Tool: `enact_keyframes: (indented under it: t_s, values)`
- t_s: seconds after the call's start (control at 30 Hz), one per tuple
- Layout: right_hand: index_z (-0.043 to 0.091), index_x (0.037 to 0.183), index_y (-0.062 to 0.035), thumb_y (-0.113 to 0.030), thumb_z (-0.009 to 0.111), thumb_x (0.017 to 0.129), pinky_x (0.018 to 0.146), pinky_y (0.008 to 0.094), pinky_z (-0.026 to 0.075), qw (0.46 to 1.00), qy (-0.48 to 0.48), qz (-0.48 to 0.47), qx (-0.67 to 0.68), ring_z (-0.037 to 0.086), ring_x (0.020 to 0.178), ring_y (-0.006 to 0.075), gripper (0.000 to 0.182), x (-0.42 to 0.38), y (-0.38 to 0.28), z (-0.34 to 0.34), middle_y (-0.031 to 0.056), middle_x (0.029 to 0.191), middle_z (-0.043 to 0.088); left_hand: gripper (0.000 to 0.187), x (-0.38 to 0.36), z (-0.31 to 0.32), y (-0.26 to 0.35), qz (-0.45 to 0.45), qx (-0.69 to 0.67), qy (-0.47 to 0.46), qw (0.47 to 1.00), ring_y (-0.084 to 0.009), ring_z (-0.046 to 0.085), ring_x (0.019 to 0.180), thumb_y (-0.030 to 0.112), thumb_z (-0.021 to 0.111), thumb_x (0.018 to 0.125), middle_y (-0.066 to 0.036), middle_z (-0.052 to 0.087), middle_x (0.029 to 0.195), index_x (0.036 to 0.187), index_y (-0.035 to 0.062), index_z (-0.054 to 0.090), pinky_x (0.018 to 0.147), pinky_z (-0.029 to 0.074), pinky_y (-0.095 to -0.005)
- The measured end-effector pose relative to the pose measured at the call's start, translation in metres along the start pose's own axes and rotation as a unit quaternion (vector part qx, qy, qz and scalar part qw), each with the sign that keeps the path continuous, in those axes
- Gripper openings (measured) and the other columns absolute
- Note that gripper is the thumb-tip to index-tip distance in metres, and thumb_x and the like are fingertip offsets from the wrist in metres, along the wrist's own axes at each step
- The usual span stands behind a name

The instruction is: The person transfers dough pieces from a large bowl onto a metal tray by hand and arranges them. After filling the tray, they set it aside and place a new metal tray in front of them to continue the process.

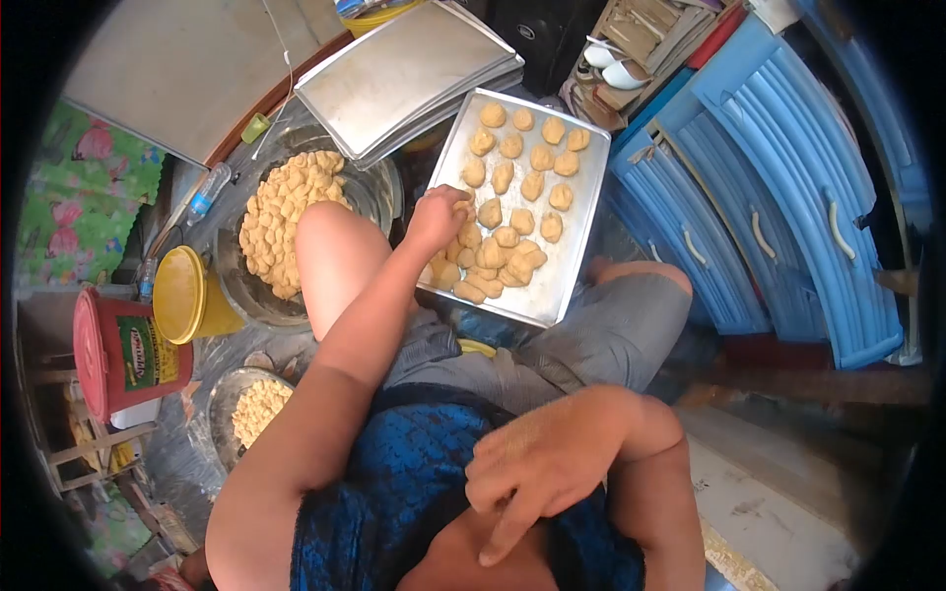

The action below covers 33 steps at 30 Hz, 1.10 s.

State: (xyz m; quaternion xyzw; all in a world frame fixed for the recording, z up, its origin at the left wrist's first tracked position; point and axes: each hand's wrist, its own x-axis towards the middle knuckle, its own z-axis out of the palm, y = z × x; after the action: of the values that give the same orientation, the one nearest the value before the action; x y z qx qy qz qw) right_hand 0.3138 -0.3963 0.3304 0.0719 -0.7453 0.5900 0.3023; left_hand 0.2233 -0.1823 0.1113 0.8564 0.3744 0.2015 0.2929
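My left hand (439,219) reaches over the left side of a metal tray (581,236), its fingers closed round a dough piece (465,207) that is mostly hidden. Spaced dough pieces (532,184) lie across the tray's far part. More dough pieces (488,266) sit bunched together near my left hand at the tray's near left. In front of my chest, my right hand (542,458) is raised with nothing in it, its index finger stretched downward and its other fingers loosely bent.
Left of my knee, a large basin (379,187) holds heaped dough lumps. A smaller bowl (222,414) of dough bits stands below it, near yellow (187,295) and red (133,355) buckets. Stacked metal trays (414,74) lie behind, blue drawers (749,197) at the right.
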Motion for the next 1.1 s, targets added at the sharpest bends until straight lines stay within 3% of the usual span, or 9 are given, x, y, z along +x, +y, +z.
enact_keyframes:
  t_s: [0.17,0.5,0.6,0.67,0.77,0.83,0.87,1.0,1.1]
  values:
    - [0.055,0.1,-0.0105,-0.013,0.055,0.073,0.072,0.0372,0.036,0.987,-0.042,0.09,-0.127,0.046,0.085,0.0259,0.028,-0.008,-0.008,0.009,0.0088,0.09,0.044,0.026,0.0,0.008,-0.024,0.011,0.015,-0.003,1.0,-0.0312,0.058,0.091,0.017,0.063,0.077,-0.017,0.06,0.1,0.1,0.0049,0.065,0.08,0.046,-0.0364]
    - [0.053,0.093,-0.0068,-0.025,0.061,0.077,0.071,0.0401,0.041,0.943,0.124,0.164,-0.262,0.051,0.082,0.0282,0.025,0.011,0.019,0.028,0.0095,0.082,0.05,0.029,0.0,0.005,-0.029,-0.028,-0.018,-0.029,0.999,-0.0273,0.059,0.081,0.02,0.065,0.078,-0.016,0.06,0.097,0.103,0.005,0.064,0.073,0.047,-0.0348]
    - [0.055,0.094,-0.0061,-0.024,0.06,0.08,0.071,0.0385,0.042,0.956,0.225,0.081,-0.169,0.053,0.082,0.0293,0.024,0.015,0.019,0.025,0.0096,0.085,0.053,0.028,0.0,0.004,-0.035,-0.032,-0.016,-0.036,0.999,-0.0265,0.059,0.08,0.023,0.063,0.079,-0.016,0.06,0.093,0.101,0.0054,0.065,0.073,0.047,-0.035]
    - [0.056,0.092,-0.0044,-0.02,0.06,0.082,0.07,0.0371,0.043,0.94,0.298,0.064,0.154,0.055,0.082,0.0312,0.019,0.018,0.011,0.025,0.0132,0.088,0.055,0.028,0.002,0.005,-0.039,-0.05,-0.006,-0.043,0.998,-0.0272,0.06,0.08,0.024,0.063,0.08,-0.016,0.06,0.092,0.1,0.005,0.065,0.073,0.047,-0.0349]
    - [0.057,0.088,-0.0026,-0.017,0.059,0.083,0.071,0.0346,0.045,0.907,0.368,-0.037,0.203,0.057,0.084,0.031,0.016,0.027,0.0,0.023,0.015,0.091,0.057,0.033,0.001,-0.001,-0.042,-0.047,-0.003,-0.086,0.995,-0.0308,0.061,0.085,0.032,0.06,0.08,-0.019,0.061,0.096,0.098,0.0041,0.066,0.076,0.047,-0.0374]
    - [0.054,0.104,0.0003,-0.015,0.053,0.089,0.072,0.039,0.048,0.829,0.27,-0.053,0.487,0.059,0.084,0.0306,0.021,0.028,-0.009,0.025,0.0147,0.097,0.057,0.032,0.003,0.0,-0.044,-0.023,0.017,-0.068,0.997,-0.0359,0.059,0.09,0.03,0.058,0.077,-0.021,0.062,0.094,0.098,0.0075,0.066,0.082,0.046,-0.0404]
    - [0.059,0.101,0.011,-0.061,0.058,0.074,0.064,0.0404,0.049,0.787,0.354,-0.122,0.49,0.057,0.079,0.0317,0.076,0.044,-0.006,0.06,0.0249,0.096,0.054,0.031,0.006,0.005,-0.048,-0.032,0.017,-0.063,0.997,-0.0363,0.058,0.09,0.03,0.058,0.078,-0.021,0.062,0.095,0.098,0.0086,0.066,0.082,0.046,-0.0404]
    - [0.059,0.092,0.0131,-0.026,0.061,0.081,0.05,0.0381,0.043,0.729,0.501,-0.185,0.427,0.052,0.059,0.0294,0.04,0.07,-0.018,0.072,0.0225,0.08,0.054,0.029,0.001,-0.008,-0.03,-0.108,-0.025,-0.053,0.992,-0.0316,0.062,0.084,0.019,0.061,0.077,-0.021,0.061,0.097,0.098,0.0,0.064,0.076,0.048,-0.0376]
    - [0.061,0.087,0.0097,-0.018,0.054,0.084,0.048,0.0361,0.04,0.792,0.412,-0.302,0.334,0.051,0.058,0.0266,0.028,0.078,0.012,0.059,0.02,0.079,0.054,0.032,-0.007,-0.004,-0.042,-0.047,0.035,-0.047,0.997,-0.0301,0.06,0.088,0.029,0.059,0.08,-0.016,0.062,0.096,0.103,0.0079,0.064,0.079,0.046,-0.0364]
